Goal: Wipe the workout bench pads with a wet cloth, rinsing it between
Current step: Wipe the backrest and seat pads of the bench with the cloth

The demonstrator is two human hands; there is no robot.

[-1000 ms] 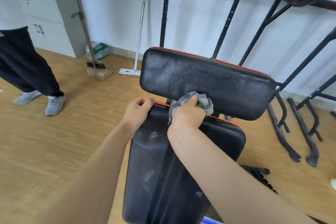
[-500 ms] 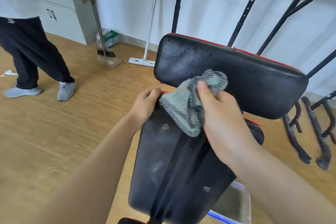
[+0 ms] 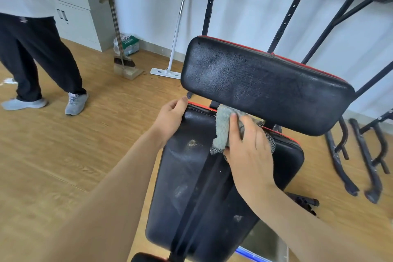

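Observation:
A black workout bench with red trim fills the middle of the head view. Its upper pad (image 3: 263,85) stands tilted behind the long lower pad (image 3: 191,187), which shows dusty smudges. My right hand (image 3: 247,151) presses a grey cloth (image 3: 223,127) onto the top end of the lower pad, just under the upper pad; the fingers cover part of the cloth. My left hand (image 3: 171,117) grips the lower pad's top left corner, thumb on the red edge.
A person in dark trousers (image 3: 36,53) stands at the left. A broom with dustpan (image 3: 125,66) and a flat mop (image 3: 170,70) lean on the wall. Black metal frames (image 3: 361,155) stand at the right. A basin with a blue rim (image 3: 265,244) sits under the bench.
My right hand lifted the cloth off the upper pad, then brought it down onto the top of the lower pad. My left hand stayed on the corner.

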